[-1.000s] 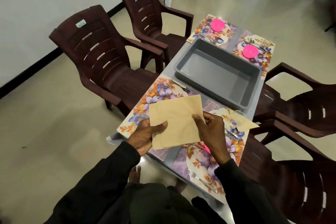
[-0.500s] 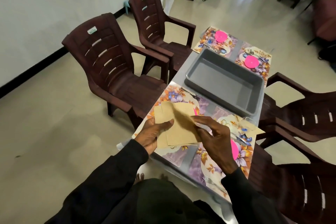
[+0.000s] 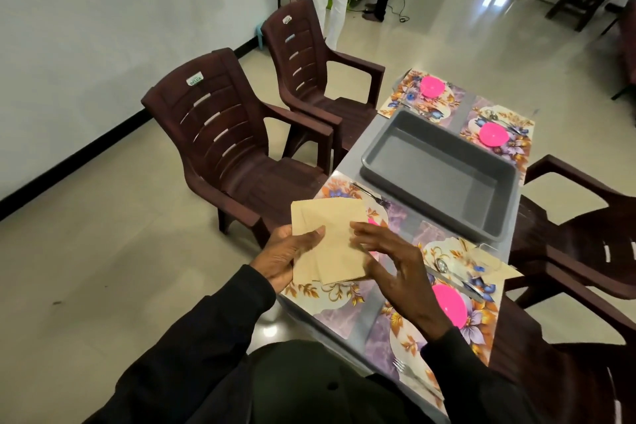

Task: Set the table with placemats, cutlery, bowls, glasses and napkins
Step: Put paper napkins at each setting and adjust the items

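The right hand (image 3: 395,268) has let go, fingers spread; the left hand (image 3: 292,255) grips the fanned napkins (image 3: 330,234), ready for laying.

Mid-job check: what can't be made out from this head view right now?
All in the head view:
1. Number of sheets in the napkin stack: they overlap, and the left hand covers a corner.
2. Near-left bowl: only a pink sliver shows behind the stack.
3. Whether the right hand pinches a sheet: its thumb tip is out of sight.
4. Far cutlery: too small.

sleeves (image 3: 213,337): long, black, reaching both wrists | torso: dark garment | hands: bare
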`<action>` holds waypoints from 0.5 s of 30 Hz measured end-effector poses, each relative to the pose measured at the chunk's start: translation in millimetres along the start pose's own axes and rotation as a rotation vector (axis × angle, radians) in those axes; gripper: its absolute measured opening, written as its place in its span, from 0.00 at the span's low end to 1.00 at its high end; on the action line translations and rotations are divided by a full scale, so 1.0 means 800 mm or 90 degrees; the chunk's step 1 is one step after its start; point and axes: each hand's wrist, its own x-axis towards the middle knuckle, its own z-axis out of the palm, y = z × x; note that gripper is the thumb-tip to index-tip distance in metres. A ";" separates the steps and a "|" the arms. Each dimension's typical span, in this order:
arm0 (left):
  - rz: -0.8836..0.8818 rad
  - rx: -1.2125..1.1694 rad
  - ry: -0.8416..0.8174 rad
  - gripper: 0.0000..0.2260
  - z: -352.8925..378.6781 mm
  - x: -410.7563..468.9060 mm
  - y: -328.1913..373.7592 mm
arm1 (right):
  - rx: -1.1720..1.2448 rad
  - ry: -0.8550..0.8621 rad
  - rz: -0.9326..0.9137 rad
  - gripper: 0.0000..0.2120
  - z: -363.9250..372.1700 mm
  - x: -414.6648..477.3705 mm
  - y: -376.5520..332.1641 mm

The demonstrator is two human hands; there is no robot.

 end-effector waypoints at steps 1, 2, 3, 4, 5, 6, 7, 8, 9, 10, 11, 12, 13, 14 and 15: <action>0.003 0.011 0.008 0.17 -0.003 0.002 -0.001 | -0.022 0.021 0.026 0.12 0.003 0.008 0.005; 0.005 0.022 0.013 0.16 -0.006 0.003 0.000 | -0.038 0.028 0.068 0.11 0.006 0.017 0.008; 0.008 0.031 0.018 0.16 -0.008 0.005 0.002 | -0.042 0.016 0.119 0.11 0.009 0.028 0.011; 0.009 0.042 0.020 0.17 -0.009 0.007 0.004 | -0.037 -0.005 0.169 0.12 0.012 0.040 0.012; 0.012 0.052 0.023 0.16 -0.011 0.010 0.006 | -0.029 -0.032 0.209 0.13 0.014 0.050 0.011; 0.015 0.064 0.028 0.16 -0.013 0.012 0.008 | -0.026 -0.062 0.236 0.15 0.016 0.060 0.012; 0.020 0.076 0.033 0.16 -0.013 0.014 0.012 | -0.028 -0.091 0.252 0.16 0.019 0.070 0.012; 0.025 0.082 0.037 0.15 -0.013 0.015 0.017 | -0.035 -0.116 0.257 0.16 0.019 0.079 0.011; 0.029 0.086 0.038 0.15 -0.014 0.016 0.023 | -0.045 -0.137 0.255 0.16 0.020 0.088 0.009; 0.031 0.085 0.035 0.14 -0.015 0.018 0.029 | -0.055 -0.153 0.252 0.16 0.021 0.096 0.007; 0.033 0.082 0.033 0.13 -0.017 0.021 0.035 | -0.063 -0.165 0.250 0.15 0.020 0.105 0.004; 0.033 0.074 0.030 0.13 -0.020 0.025 0.043 | -0.069 -0.169 0.249 0.15 0.021 0.114 0.001; 0.030 0.059 0.027 0.12 -0.022 0.029 0.050 | -0.075 -0.168 0.247 0.14 0.020 0.123 -0.002; 0.021 0.040 0.022 0.11 -0.025 0.033 0.057 | -0.085 -0.160 0.242 0.13 0.021 0.132 -0.006; 0.012 0.018 0.013 0.11 -0.028 0.038 0.064 | -0.099 -0.149 0.235 0.12 0.023 0.140 -0.010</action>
